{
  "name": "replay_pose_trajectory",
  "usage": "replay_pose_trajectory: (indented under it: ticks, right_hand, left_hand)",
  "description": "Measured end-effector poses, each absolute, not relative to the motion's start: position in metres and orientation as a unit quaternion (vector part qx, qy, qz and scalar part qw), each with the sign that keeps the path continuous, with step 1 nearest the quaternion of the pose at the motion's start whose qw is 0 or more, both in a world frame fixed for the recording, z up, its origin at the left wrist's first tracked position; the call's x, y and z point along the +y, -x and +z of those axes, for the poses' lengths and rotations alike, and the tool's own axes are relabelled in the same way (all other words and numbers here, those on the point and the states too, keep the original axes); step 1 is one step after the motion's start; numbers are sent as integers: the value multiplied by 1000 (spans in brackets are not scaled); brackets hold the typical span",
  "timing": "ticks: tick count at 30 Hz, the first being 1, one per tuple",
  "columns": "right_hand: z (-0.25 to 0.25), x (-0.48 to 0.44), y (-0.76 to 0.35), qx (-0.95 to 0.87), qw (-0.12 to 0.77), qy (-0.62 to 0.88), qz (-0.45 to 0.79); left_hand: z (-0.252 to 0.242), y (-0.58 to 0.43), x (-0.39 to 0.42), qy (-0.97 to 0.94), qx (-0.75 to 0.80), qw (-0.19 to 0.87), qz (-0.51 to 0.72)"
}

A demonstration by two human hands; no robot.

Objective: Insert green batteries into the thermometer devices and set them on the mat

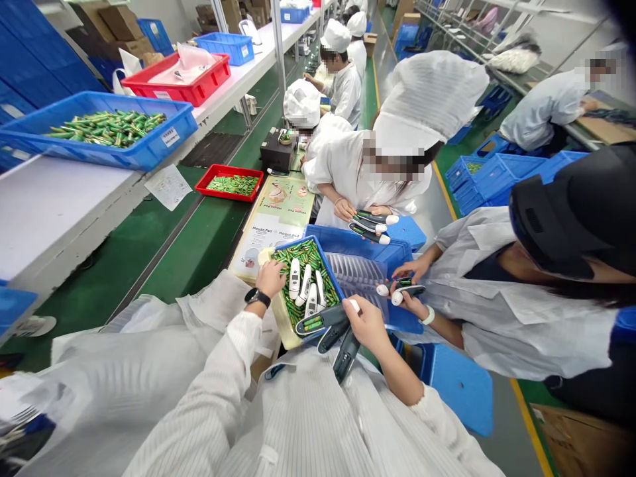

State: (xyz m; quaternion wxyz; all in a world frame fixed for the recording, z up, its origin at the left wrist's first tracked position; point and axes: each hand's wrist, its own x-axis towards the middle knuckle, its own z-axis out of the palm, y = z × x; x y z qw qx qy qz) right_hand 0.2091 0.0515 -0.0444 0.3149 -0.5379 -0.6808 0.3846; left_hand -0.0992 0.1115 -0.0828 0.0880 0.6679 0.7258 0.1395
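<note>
Devices fanned in gripping right hand; left hand half-curled at batteries.

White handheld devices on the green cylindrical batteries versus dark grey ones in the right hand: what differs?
The white handheld devices show white faces; the dark grey handheld devices show dark backs, at least one with its battery bay open. The white devices lie on green batteries; the dark grey devices are in the right hand. Both are elongated.

Device displays too small to read; carton cut off.
</note>
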Motion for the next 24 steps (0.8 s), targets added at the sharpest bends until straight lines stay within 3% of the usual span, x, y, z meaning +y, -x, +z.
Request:
replay_pose_trajectory:
  ticks: [6,11,18,24]
  right_hand:
    - [-46,51,-213,-668,323,544,392]
    - [-49,63,-216,-638,337,582,375]
    - [-54,79,-214,-561,401,623,369]
    - [-54,81,-201,-516,429,615,414]
  left_hand:
    - [-100,110,145,-710,692,106,82]
    - [-83,110,141,-727,671,106,102]
    - [-40,72,39,-571,669,76,470]
    - [-45,1,-18,-657,523,171,515]
